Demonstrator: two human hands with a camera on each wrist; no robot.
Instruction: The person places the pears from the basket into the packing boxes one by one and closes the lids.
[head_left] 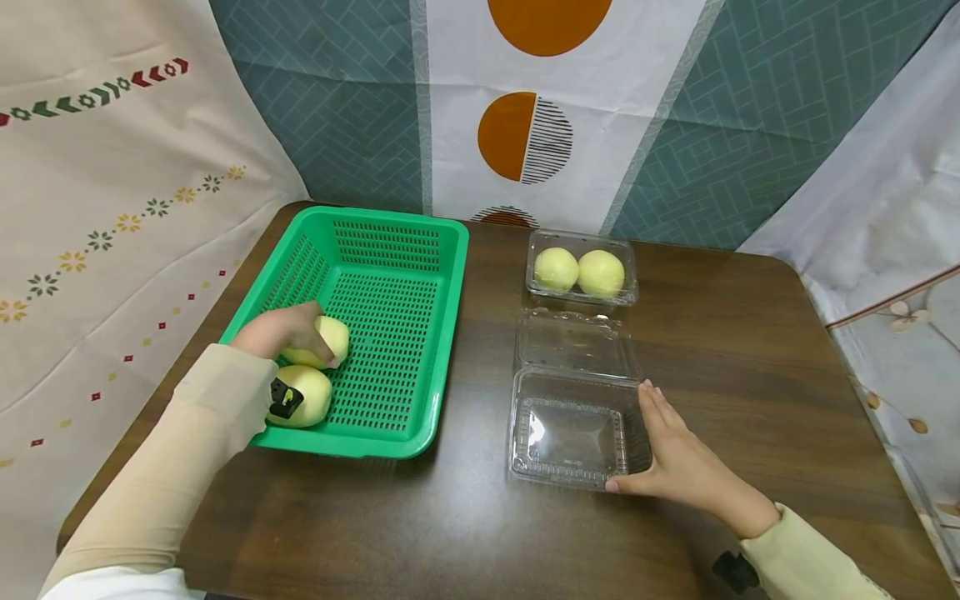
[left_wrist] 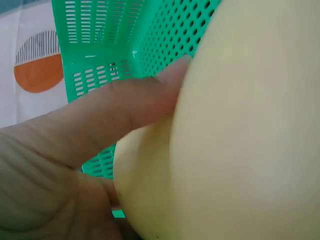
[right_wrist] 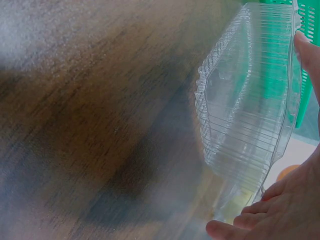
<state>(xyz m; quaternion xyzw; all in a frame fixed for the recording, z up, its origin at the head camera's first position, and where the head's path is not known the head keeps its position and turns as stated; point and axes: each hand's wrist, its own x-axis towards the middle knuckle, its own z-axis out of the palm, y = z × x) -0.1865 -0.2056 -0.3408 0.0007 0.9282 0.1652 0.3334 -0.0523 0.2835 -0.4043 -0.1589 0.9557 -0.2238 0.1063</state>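
From above, the head view looks forward and down, far enough back to frame the bench [head_left: 735,333], the left hand [head_left: 283,329] and the right hand [head_left: 686,458]. The left wrist view, turned sideways, faces the green basket [left_wrist: 95,50] from very close; the right wrist view, likewise sideways, looks low across the bench at the clear container [right_wrist: 245,115], with that basket, shared by all three, beyond.

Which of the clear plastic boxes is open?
The nearer clear plastic box, touched by the right hand: its lid lies folded back. The farther box is closed over two round pale-yellow fruits.
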